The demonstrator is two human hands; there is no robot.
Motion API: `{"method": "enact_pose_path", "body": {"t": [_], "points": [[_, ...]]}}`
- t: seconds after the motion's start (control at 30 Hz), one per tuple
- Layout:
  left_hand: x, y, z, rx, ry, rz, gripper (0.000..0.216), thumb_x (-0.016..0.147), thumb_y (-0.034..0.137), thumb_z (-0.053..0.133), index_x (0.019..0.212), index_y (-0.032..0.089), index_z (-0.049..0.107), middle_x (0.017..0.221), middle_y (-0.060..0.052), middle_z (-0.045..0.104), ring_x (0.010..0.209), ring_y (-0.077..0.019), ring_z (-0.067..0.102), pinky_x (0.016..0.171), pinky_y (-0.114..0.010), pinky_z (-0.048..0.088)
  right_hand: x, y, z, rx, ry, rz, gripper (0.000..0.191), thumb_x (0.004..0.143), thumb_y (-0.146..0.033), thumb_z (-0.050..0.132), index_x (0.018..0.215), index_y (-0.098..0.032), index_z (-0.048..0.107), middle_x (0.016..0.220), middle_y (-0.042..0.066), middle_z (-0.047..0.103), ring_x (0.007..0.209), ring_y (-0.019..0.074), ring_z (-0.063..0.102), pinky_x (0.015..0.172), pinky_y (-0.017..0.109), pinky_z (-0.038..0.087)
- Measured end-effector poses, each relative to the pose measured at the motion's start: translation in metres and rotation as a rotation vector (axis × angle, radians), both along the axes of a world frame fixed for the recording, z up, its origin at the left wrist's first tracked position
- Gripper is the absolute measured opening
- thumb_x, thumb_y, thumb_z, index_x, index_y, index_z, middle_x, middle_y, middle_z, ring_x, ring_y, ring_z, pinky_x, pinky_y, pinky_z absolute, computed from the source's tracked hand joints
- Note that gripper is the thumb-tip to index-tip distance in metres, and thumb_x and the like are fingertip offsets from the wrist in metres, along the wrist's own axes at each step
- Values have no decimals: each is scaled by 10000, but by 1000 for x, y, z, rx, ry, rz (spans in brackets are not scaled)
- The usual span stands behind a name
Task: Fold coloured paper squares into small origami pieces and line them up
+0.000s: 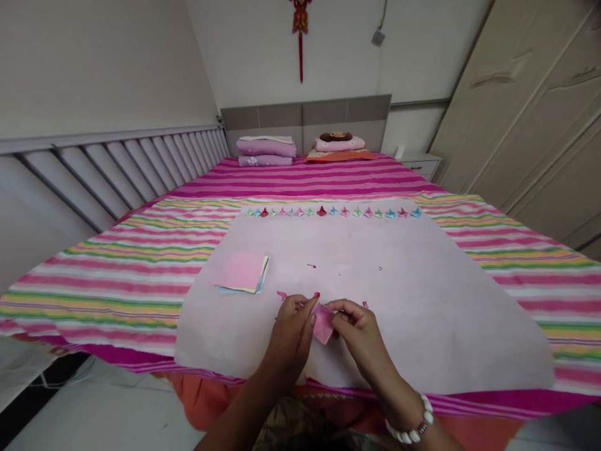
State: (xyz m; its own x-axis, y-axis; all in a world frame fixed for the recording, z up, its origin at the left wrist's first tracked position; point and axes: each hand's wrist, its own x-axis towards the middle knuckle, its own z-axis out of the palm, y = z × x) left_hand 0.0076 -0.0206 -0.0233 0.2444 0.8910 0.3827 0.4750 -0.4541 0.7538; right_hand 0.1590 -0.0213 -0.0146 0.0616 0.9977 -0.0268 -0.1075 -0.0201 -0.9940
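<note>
A small piece of pink folded paper point(323, 324) is held between both hands, just above the pale sheet near its front edge. My left hand point(293, 329) pinches its left edge between thumb and fingers. On the other side, my right hand point(357, 329) grips the right edge with thumb and forefinger; a white beaded bracelet is on that wrist. Small red and pink scraps point(282, 295) lie close around the hands. To the left rests a stack of square coloured paper point(241, 272) with a pink sheet on top.
The pale sheet point(399, 319) covers a striped bed. Along its far edge runs a row of small folded paper figures point(322, 212) in several colours. Folded bedding point(266, 150) sits by the headboard. A railing point(141, 163) stands at left, a wardrobe point(530, 113) at right.
</note>
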Motion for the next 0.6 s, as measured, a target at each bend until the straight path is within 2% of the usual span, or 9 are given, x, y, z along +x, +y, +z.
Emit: {"method": "enact_pose_path", "body": {"t": [0.07,0.17,0.27,0.33,0.4,0.5,0.6], "points": [[1,1,0,10,-53,26,365,892,232,469,1241,202,571,1008,-102,604,977,-229,569,887,-397,452,-1,0,0,-1,2,10,107,644,-204,613,706,-179,696,477,-40,561,457,120,473,479,247,392],[3,0,-2,-70,-225,93,360,847,224,553,1205,189,541,992,-86,649,940,-214,613,870,-372,477,-2,1,-2,-10,18,18,113,642,-227,625,714,-174,695,484,-37,568,454,117,470,479,247,397],[4,-1,-3,-129,-354,110,188,818,210,594,1001,186,557,1031,-92,652,915,-201,644,832,-348,509,-2,1,-2,-20,29,21,123,643,-237,634,721,-168,699,485,-33,574,450,116,471,482,251,402],[3,-3,-2,-103,-341,77,29,828,171,562,810,189,547,1086,-102,643,941,-198,649,846,-344,507,-1,1,0,-25,33,27,117,645,-235,641,718,-167,701,486,-30,580,454,118,479,485,251,403],[0,-4,1,-36,-258,25,130,844,120,502,751,190,560,1099,-102,651,998,-201,636,889,-349,491,-1,0,2,-28,40,30,106,644,-226,644,710,-167,701,488,-28,586,457,119,485,485,249,401],[-4,-6,6,59,-112,-71,280,839,53,434,969,195,638,1126,-103,663,1097,-202,599,959,-362,460,1,0,5,-33,56,29,106,640,-215,642,711,-164,702,488,-26,593,456,118,490,488,249,401],[-8,-6,6,86,-15,-132,452,784,22,481,1186,197,593,1247,-111,617,1176,-211,559,1006,-371,440,3,0,6,-50,97,38,108,645,-219,642,715,-158,697,492,-22,604,458,116,496,496,247,398]]}}
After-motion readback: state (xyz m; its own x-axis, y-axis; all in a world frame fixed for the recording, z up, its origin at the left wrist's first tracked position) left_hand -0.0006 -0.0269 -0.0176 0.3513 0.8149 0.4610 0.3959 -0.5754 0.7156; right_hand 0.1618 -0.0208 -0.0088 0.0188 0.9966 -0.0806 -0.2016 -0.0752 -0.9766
